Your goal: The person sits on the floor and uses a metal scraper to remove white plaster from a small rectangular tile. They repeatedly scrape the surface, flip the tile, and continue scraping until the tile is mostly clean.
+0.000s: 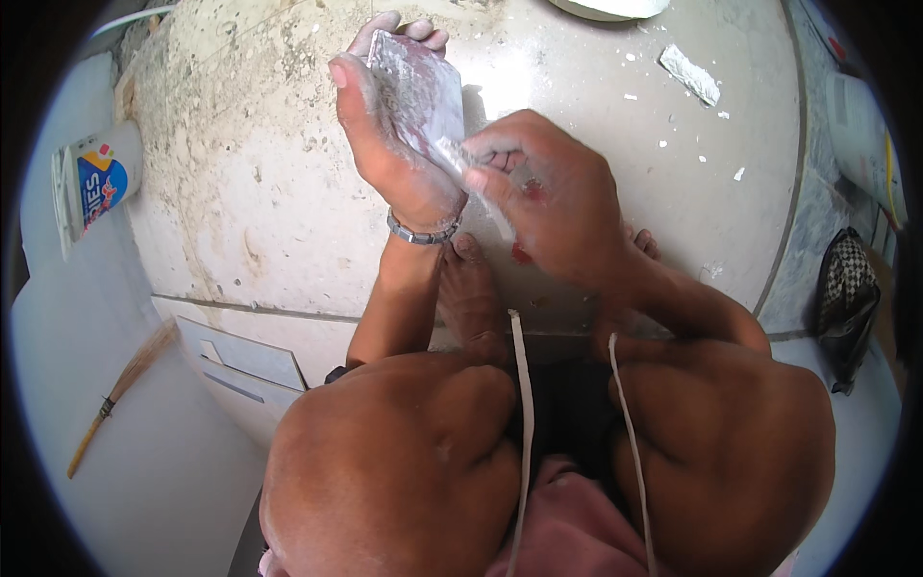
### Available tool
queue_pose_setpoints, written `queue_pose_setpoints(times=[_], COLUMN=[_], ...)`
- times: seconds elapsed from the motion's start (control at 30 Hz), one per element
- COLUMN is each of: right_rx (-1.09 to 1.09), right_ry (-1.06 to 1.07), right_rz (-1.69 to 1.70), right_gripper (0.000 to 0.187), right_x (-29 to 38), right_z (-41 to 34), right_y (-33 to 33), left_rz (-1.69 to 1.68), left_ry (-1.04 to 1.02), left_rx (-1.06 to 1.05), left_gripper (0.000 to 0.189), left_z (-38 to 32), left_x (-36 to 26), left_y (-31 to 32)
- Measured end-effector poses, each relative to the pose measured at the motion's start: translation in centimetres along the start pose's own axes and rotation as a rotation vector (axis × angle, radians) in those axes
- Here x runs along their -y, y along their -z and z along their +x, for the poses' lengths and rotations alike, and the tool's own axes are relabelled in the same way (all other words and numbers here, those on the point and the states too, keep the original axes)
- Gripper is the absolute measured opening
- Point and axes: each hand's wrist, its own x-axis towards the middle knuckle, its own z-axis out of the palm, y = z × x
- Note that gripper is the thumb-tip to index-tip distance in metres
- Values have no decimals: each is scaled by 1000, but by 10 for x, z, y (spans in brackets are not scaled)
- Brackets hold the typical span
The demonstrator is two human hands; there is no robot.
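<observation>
My left hand, dusted white and with a metal-link bracelet at the wrist, grips a flat rectangular piece with fingers curled over its far edge. The piece is smeared white over a reddish surface; its material is unclear. In my right hand, a small whitish piece is pinched between thumb and fingers, against or very near the lower right edge of the flat piece. A blurred pale strip shows under the right hand; whether it is held cannot be told. Red spots mark the right hand and the area below it.
On the stained tile floor lie a white chunk and crumbs. A round white object is at the far edge. A bucket, a hand broom and cut tiles lie left; another bucket and a black bag right.
</observation>
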Motion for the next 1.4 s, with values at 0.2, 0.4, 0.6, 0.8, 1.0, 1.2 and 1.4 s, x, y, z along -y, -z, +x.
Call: queue_pose_setpoints(times=[0.2, 0.4, 0.6, 0.8, 1.0, 1.2, 1.4], right_rx=[1, 50, 66, 83, -220, 14, 17], right_ry=[63, 31, -122, 22, 142, -309, -637], right_rz=[-74, -7, 105, 37, -135, 149, 755], right_gripper=[22, 24, 23, 22, 18, 22, 20], right_x=[0, -2, 0, 6, -18, -19, -29], right_z=[2, -4, -6, -8, 24, 15, -4], right_y=[1, 0, -1, 8, 39, 65, 38], left_rz=[26, 51, 102, -115, -417, -345, -260], left_ry=[8, -44, -248, 1, 629, 816, 460], left_rx=[-66, -61, 20, 88, 30, 79, 20], left_gripper=[76, 71, 72, 78, 83, 78, 83], left_z=[-1, -3, -4, -11, -10, 5, 2], left_x=[1, -1, 5, -5, -25, -24, -3], left_y=[0, 0, -1, -3, 3, 19, 25])
